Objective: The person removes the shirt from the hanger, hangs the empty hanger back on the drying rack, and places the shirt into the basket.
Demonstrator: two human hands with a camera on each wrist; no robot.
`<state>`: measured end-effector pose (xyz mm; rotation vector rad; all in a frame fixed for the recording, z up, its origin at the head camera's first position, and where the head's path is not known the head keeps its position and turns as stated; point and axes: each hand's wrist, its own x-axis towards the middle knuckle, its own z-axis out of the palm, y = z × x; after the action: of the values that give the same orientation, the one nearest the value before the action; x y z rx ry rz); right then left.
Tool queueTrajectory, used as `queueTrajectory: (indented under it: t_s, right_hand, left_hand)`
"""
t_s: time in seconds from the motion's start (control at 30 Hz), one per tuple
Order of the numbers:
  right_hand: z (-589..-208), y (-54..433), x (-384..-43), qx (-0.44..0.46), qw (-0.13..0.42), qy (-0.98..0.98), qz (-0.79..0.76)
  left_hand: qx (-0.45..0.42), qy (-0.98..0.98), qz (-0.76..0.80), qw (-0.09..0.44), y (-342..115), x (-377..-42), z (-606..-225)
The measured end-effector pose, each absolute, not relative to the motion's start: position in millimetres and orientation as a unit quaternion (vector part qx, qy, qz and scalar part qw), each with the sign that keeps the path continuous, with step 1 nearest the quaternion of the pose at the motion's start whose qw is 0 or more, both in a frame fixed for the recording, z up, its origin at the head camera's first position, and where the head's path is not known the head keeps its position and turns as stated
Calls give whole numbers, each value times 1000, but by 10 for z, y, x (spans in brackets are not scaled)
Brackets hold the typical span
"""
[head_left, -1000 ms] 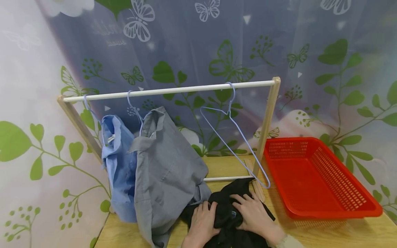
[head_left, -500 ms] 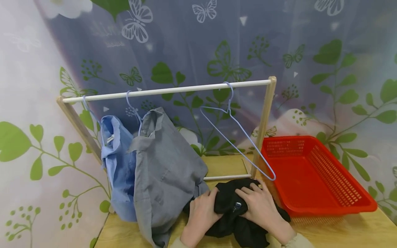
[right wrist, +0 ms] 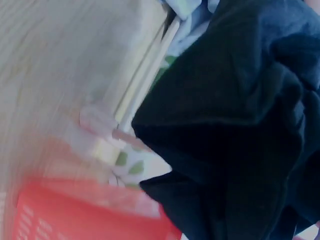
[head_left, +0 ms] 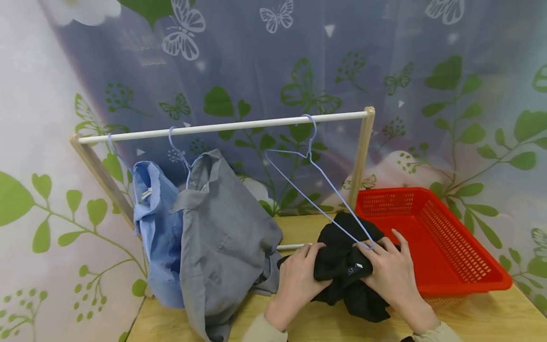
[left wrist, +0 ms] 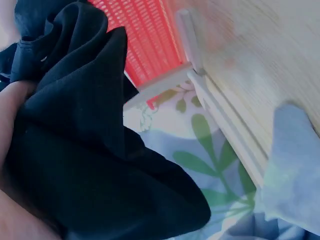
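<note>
A bunched black garment [head_left: 342, 266] with a small light label hangs between both hands, raised over the table. On its left side my left hand [head_left: 299, 275] grips the cloth, thumb toward the label. My right hand [head_left: 391, 270] grips the opposite side, its index finger raised. The lower right corner of a bare lilac hanger [head_left: 326, 178] overlaps the black cloth and the right fingers in the head view. Black folds [left wrist: 85, 130] fill the left part of the left wrist view. In the right wrist view the cloth [right wrist: 225, 110] drapes down, and the right fingers are mostly hidden.
A wooden rack with a white rail [head_left: 239, 126] stands on the table [head_left: 252, 323]. A blue garment [head_left: 160, 237] and a grey garment [head_left: 226, 232] hang on its left half. A red plastic basket [head_left: 466, 247] sits at the right, close to the right hand.
Both hands have lifted the black garment from the table and carried it up and right, toward the hanger. The cloth is more gathered, and the hanger's lower corner now overlaps it.
</note>
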<state>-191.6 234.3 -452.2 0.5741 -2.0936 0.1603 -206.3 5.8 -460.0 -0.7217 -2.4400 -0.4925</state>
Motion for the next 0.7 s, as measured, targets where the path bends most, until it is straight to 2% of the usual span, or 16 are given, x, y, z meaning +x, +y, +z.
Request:
queueTrajectory:
  t_s: [0.3,0.7]
  right_hand:
    - [-4377,2838,-1859,171,474,-860,86]
    - [-4484,3583,-1898,60,493,-861,110]
  left_hand:
    - [-302,-902,-191,243,346,-2104,-4585]
    - [-376,-893,-195,150,986,-2170,-4666]
